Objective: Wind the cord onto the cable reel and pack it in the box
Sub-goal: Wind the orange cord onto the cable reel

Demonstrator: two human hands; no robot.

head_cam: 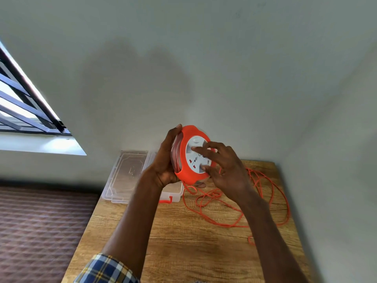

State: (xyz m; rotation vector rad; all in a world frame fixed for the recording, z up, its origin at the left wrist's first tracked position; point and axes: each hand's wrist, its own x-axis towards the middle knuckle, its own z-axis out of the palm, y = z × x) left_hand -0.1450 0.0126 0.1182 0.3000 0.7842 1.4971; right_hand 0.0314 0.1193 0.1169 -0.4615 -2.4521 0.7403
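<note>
An orange cable reel (187, 172) with a white socket face is held up above the wooden table (183, 242). My left hand (166, 160) grips the reel's rim from the left and underneath. My right hand (222, 166) lies over the white face, its fingertips touching the sockets. The orange cord (271, 201) hangs from the reel's lower edge and lies in loose loops on the table's right side. A clear plastic box (173, 193) stands at the table's back, partly hidden behind my left forearm. Its clear lid (126, 174) is open to the left.
The table stands against a pale wall at the back and right. A dark patterned mattress (40, 231) lies left of the table. A barred window (22, 103) is at the upper left.
</note>
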